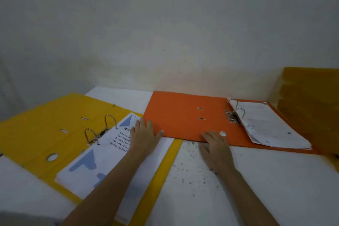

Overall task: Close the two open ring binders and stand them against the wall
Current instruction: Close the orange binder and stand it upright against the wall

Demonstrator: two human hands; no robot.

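An orange ring binder lies open and flat near the wall, its metal rings and a stack of papers on its right half. A yellow ring binder lies open on the left, with printed white pages beside its rings. My left hand rests over the yellow binder's pages, fingers spread, touching the orange cover's left front corner. My right hand lies flat at the orange cover's front edge, fingertips on it.
The white table is speckled with dark spots in front of the orange binder. A stack of yellow-brown folders stands at the right against the wall.
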